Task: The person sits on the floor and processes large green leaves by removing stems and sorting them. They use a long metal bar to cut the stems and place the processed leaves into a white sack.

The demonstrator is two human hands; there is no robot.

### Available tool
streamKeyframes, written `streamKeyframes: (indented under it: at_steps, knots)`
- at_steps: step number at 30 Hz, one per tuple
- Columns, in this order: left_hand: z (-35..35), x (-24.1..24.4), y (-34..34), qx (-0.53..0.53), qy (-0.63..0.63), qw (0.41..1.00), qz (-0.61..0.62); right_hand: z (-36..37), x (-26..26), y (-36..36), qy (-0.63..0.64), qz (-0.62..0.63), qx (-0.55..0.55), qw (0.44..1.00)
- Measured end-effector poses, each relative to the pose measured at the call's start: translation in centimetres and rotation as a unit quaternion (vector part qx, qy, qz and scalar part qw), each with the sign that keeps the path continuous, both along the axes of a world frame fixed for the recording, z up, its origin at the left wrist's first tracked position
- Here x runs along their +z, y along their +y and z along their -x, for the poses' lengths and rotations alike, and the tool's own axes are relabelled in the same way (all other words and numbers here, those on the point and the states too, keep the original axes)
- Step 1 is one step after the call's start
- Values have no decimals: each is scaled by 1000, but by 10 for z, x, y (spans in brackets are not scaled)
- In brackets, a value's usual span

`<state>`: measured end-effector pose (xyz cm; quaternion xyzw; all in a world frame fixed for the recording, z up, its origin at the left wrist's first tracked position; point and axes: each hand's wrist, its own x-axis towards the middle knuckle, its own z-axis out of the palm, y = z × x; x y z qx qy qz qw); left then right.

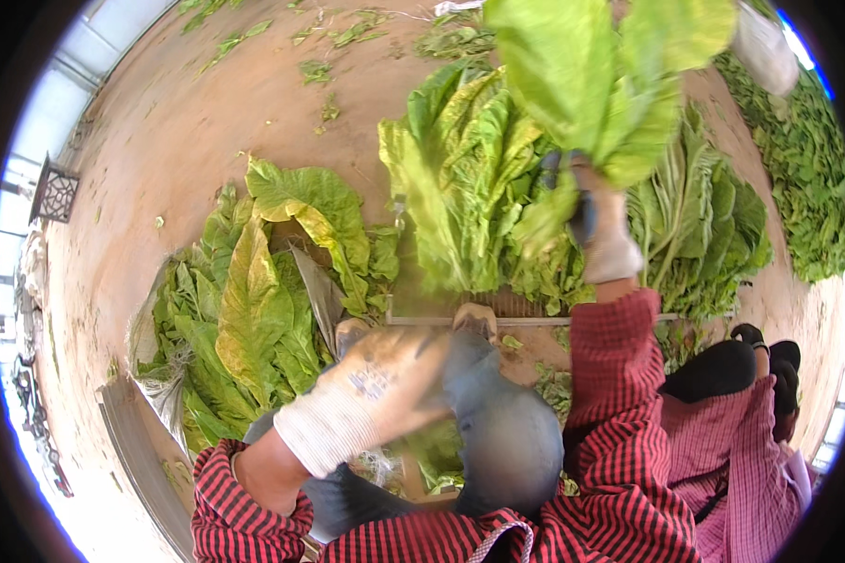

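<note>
My right hand [595, 218], in a white knitted glove with a dark coated palm, reaches forward. It grips a few broad green leaves [563, 63], likely tobacco, near their lower ends, so the blades stand up and away from me. Below and left of it is a pile of yellow-green leaves [458, 176] on a framed rack [422, 281]. My left hand [387, 387], gloved too, is blurred above my bent knees. Its fingers point right and are too smeared to read. A blurred green leaf [433, 450] shows beneath it, and contact between them is unclear.
On the left, an open woven sack [144, 338] holds large leaves, some yellowing. Darker leaves [704, 218] are heaped right of the rack. A long green heap [803, 176] runs along the far right. A person in pink checked clothing [739, 457] sits close on my right. Leaf scraps dot the dirt floor [183, 141].
</note>
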<state>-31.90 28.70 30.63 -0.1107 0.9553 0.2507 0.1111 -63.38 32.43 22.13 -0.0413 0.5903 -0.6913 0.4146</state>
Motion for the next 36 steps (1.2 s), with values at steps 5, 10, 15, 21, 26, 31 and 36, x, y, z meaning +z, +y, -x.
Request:
streamKeyframes:
  at_steps: [5, 10, 15, 21, 26, 31, 36]
  knots:
    - [-9, 9, -13, 17, -11, 999, -25, -80, -159, -48, 57, -259, 88, 960]
    - [-11, 11, -25, 30, -27, 998, -58, -88, -209, -59, 193, -281, 54, 939]
    - [-10, 17, -21, 3, 30, 997, -64, -92, -197, -79, 137, -108, 10, 985]
    - [-28, 8, -26, 7, 42, 997, -60, -118, -181, -111, 189, -227, 111, 949]
    - [-17, 5, -37, -2, 19, 996, -89, -118, -208, -104, 274, -326, 65, 903]
    - [-17, 10, -25, 34, 1, 987, -155, -81, -155, -65, 63, 87, 33, 994]
    - [1, 12, -15, -4, 3, 988, -155, -22, -23, 20, 198, -32, -59, 978]
